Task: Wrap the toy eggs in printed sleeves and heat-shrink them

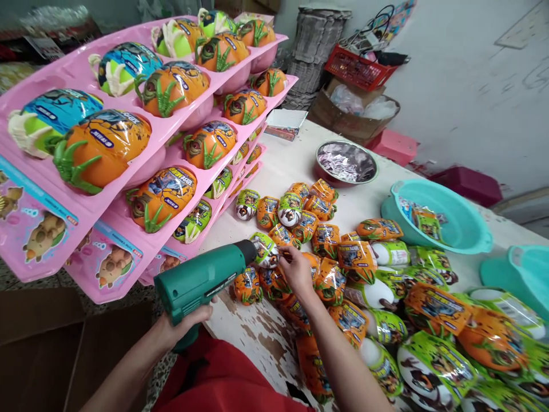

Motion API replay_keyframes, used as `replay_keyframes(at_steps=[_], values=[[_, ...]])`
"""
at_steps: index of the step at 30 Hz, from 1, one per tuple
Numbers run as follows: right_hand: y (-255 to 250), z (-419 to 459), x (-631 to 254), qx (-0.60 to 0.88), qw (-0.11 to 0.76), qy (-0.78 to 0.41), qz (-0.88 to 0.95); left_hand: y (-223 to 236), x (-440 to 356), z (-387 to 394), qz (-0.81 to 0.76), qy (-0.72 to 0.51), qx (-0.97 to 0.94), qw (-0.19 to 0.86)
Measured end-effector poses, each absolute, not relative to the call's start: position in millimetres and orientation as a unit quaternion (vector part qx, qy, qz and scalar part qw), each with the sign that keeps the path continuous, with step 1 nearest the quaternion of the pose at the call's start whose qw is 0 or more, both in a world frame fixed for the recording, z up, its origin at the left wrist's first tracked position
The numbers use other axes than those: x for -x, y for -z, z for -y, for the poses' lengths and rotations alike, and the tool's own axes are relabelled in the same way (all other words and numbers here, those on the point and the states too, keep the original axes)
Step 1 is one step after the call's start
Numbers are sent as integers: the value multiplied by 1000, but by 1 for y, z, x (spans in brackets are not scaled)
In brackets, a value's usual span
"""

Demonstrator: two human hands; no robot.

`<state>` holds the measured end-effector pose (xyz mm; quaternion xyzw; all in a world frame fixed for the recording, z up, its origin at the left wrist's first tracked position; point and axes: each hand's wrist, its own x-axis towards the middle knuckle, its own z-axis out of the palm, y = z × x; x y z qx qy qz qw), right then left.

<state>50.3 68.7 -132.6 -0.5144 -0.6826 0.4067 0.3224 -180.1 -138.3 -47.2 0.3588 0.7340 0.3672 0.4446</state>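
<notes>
My left hand (191,321) is wrapped round the handle of a green heat gun (201,278), whose black nozzle points right. Right at the nozzle is a green-and-white wrapped toy egg (265,249). The fingers of my right hand (295,268) pinch its right side. Around it on the table lie several orange wrapped eggs (329,279), some in loose film. Another green-and-white egg (290,208) stands just behind. My right forearm hides part of the pile.
At left, stacked pink trays (141,140) full of wrapped eggs overhang the table (274,166). A metal bowl (346,163) of small packets and a turquoise basin (463,229) stand farther back. A second turquoise basin (521,269) is at right, beside more eggs (437,366).
</notes>
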Motion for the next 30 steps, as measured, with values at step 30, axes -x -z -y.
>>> replay_keyframes(at_steps=[30], values=[[99, -103, -84, 545, 386, -525, 527, 32, 166, 105, -745, -326, -398, 425]])
